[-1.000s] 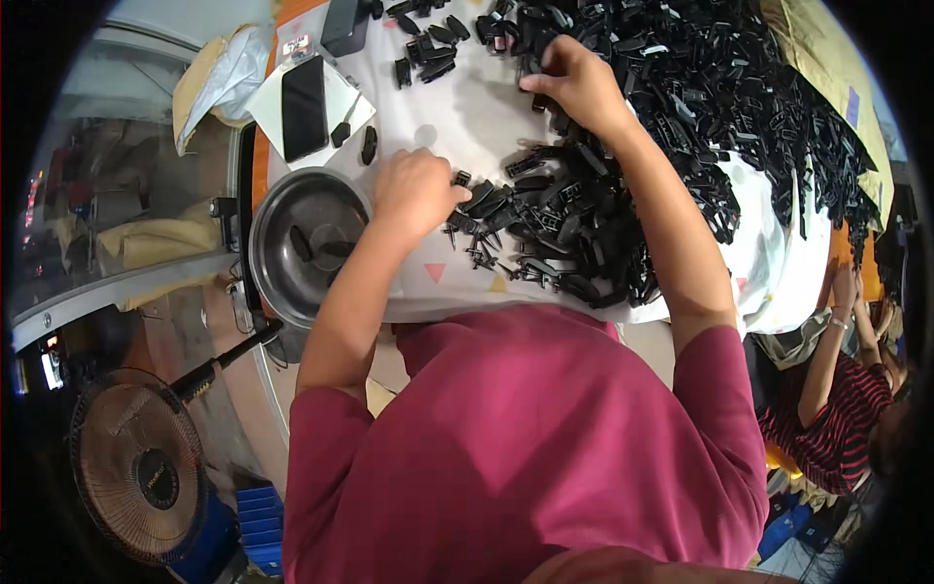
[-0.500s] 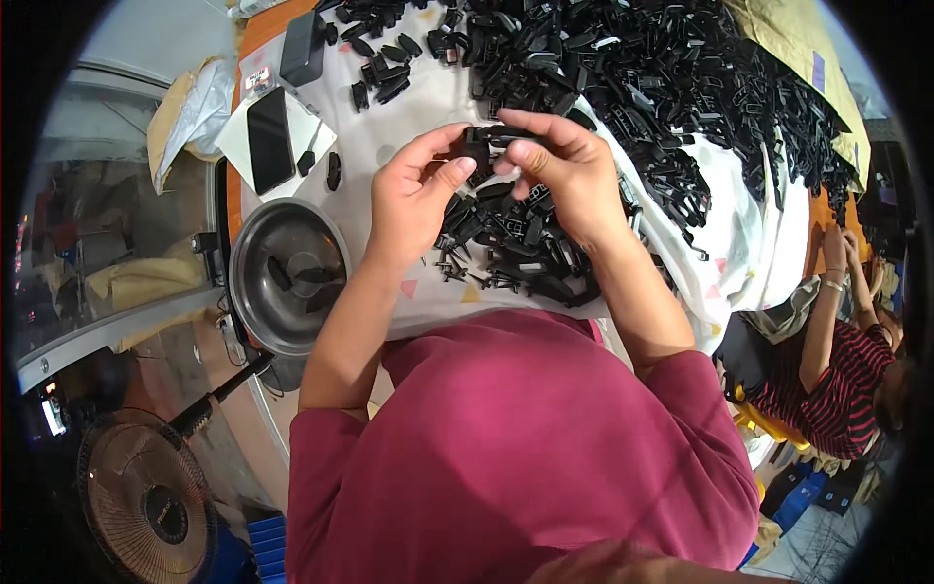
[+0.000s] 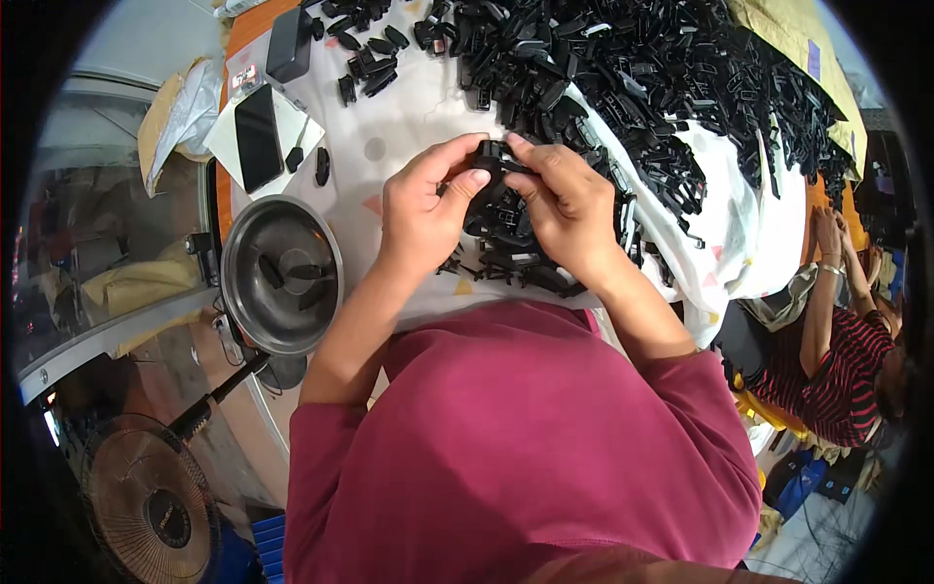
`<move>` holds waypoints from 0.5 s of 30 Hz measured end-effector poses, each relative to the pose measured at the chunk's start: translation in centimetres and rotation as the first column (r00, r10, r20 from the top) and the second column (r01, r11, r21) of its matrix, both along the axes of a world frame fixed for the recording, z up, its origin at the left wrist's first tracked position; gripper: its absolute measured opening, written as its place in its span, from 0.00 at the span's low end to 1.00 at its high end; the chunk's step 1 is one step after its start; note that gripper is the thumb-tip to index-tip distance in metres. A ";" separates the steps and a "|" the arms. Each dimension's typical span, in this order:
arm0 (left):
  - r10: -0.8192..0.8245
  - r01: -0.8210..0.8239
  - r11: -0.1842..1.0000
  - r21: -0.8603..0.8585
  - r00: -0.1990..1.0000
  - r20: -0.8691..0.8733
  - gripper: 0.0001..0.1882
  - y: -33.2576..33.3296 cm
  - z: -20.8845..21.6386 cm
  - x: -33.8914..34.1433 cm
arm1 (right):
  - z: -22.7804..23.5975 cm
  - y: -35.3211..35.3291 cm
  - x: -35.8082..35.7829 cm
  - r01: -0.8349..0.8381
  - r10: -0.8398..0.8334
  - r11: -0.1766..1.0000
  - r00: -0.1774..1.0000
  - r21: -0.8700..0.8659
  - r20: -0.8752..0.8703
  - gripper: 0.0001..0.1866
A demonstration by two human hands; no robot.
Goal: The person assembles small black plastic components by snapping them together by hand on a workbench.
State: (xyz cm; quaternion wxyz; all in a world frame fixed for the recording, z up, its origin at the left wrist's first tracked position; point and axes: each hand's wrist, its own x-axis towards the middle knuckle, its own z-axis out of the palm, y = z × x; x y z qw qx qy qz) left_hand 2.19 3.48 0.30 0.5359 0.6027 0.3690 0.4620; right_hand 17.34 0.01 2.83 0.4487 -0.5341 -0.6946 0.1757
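Between my two hands, above the near part of the table, is a small black plastic part [image 3: 494, 156]. My left hand [image 3: 428, 204] pinches its left side with thumb and index finger. From the other side my right hand [image 3: 569, 200] grips it, thumb and fingers closed on it. The fingers hide much of the part, so its exact kind is unclear. Just below and behind my hands lies a small pile of similar black parts [image 3: 511, 229], partly covered by them.
A large heap of black parts [image 3: 642, 78] fills the table's far right. At left stand a steel bowl [image 3: 331, 292] with a few black pieces, a black phone [image 3: 259, 141] and a dark box [image 3: 289, 46]. A fan [image 3: 146, 487] is lower left; another person [image 3: 827, 370] sits at right.
My hands have come closer together around the black part, and my right fingers have folded in onto it. The whole view has shifted slightly.
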 end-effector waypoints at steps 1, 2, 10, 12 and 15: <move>-0.004 0.004 1.000 0.000 1.000 0.001 0.14 0.2 0.1 -0.1 | -0.2 0.0 -0.1 0.028 -0.027 0.999 0.999 0.039 -0.021 0.17; 0.005 0.009 0.992 0.123 0.994 -0.109 0.15 0.4 0.3 -0.1 | -0.6 0.1 0.0 0.023 -0.020 0.996 0.999 0.091 -0.034 0.17; 0.056 0.027 0.972 -0.235 0.939 0.340 0.15 -1.0 1.0 1.7 | -1.3 -0.9 -0.7 0.140 -0.134 0.984 0.989 0.111 -0.065 0.16; 0.019 0.085 0.960 -0.268 0.931 0.363 0.15 -1.2 1.0 1.3 | -0.9 -1.6 -1.1 -0.080 -0.198 0.916 0.763 -0.394 -0.615 0.16; -0.040 0.198 0.919 -0.342 0.907 0.418 0.14 -0.8 -0.1 -0.1 | -0.6 -1.5 -0.8 -0.152 -0.129 0.860 0.858 -0.486 -0.497 0.16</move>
